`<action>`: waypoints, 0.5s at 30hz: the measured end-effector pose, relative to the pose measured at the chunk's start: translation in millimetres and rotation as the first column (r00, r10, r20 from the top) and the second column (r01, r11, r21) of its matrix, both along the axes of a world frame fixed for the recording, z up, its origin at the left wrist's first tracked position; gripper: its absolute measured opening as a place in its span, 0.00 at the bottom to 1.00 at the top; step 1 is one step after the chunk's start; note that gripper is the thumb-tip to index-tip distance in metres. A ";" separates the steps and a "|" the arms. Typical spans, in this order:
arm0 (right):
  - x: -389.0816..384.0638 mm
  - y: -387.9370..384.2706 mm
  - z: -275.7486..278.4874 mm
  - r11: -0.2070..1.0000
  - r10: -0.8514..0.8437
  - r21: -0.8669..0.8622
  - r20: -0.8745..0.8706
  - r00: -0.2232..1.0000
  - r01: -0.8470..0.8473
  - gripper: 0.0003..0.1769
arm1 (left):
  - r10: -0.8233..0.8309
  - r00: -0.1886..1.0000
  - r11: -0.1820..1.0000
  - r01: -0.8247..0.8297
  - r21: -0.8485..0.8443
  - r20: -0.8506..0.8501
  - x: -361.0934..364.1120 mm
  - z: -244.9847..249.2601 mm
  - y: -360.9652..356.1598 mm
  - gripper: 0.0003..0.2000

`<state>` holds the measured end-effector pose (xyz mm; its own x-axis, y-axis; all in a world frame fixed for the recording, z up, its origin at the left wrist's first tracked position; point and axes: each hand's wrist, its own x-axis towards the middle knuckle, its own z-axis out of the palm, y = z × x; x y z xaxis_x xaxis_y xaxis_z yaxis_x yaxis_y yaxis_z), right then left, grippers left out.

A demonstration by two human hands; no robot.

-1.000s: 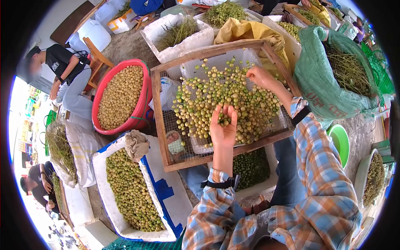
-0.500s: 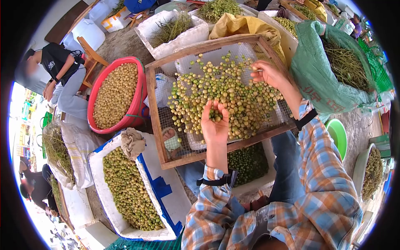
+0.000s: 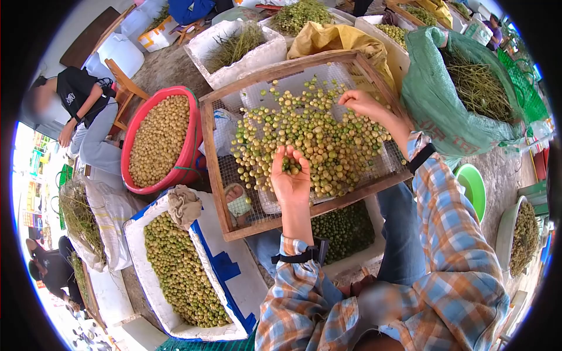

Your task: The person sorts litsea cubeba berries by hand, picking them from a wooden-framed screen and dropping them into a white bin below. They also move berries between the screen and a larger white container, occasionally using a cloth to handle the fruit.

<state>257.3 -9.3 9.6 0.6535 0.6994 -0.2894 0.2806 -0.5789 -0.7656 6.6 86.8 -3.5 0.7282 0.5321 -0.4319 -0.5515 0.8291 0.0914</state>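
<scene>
We observe bright, even daylight with soft shadows, strong fisheye curvature, a black circular vignette, overexposure at left, and a sharp centre.

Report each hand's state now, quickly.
Left hand: cupped palm-up, holding green fruits.
Right hand: fingers pinched over the sieve tray; whether it grips anything cannot be told.

Bright daylight falls over an open work yard with a rough grey floor (image 3: 170, 63). A wooden chair (image 3: 121, 88) stands beside white plastic jugs (image 3: 120, 50) at the upper left. White foam boxes (image 3: 257, 55) of green stems, a red basin (image 3: 190, 155) and a green sack (image 3: 433, 108) crowd the ground, with a green bucket (image 3: 471, 187) at the right. One person (image 3: 82, 111) sits at the left and another (image 3: 52, 272) crouches further down, where the scene washes out in glare.
</scene>
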 end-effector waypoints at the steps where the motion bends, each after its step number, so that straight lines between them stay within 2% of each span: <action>1: 0.7 7.3 -8.0 1.000 0.004 0.002 0.001 1.000 -0.004 0.09 | 0.004 1.000 1.000 -0.004 0.002 0.001 0.9 -0.5 -0.3 0.05; 2: -2.0 15.6 -18.5 0.985 0.174 -0.054 0.226 0.958 -0.166 0.09 | 0.000 1.000 1.000 0.000 -0.004 -0.003 1.2 -1.0 -0.1 0.05; 3: -7.3 23.7 -24.7 0.941 0.337 -0.143 0.426 0.839 -0.306 0.09 | -0.004 1.000 1.000 0.003 -0.009 -0.009 1.1 -1.3 0.3 0.05; 4: -11.8 29.8 -29.8 0.938 0.348 -0.179 0.475 0.809 -0.298 0.09 | -0.002 1.000 1.000 0.002 0.007 -0.001 0.9 -1.5 0.5 0.05; 5: -13.5 34.6 -32.7 0.937 0.349 -0.176 0.474 0.808 -0.301 0.09 | 0.002 1.000 1.000 -0.001 0.009 -0.002 0.5 -1.7 0.8 0.05; 7: -19.0 40.7 -28.6 0.923 0.383 -0.257 0.562 0.733 -0.285 0.11 | -0.009 1.000 1.000 0.009 0.021 0.026 -0.3 -0.7 0.6 0.05; 9: -18.8 45.8 -26.4 0.939 0.343 -0.199 0.599 0.724 -0.281 0.08 | -0.009 1.000 1.000 0.008 0.022 0.023 -0.3 0.3 0.3 0.05; 11: -16.6 51.7 -20.1 0.854 0.512 -0.413 0.570 0.643 -0.316 0.05 | -0.003 1.000 1.000 0.003 0.023 -0.005 -0.2 1.2 -0.4 0.05; 15: -11.1 52.5 -24.5 0.854 0.516 -0.404 0.577 0.633 -0.329 0.01 | 0.000 1.000 0.999 0.001 0.038 -0.022 0.1 0.1 -0.9 0.06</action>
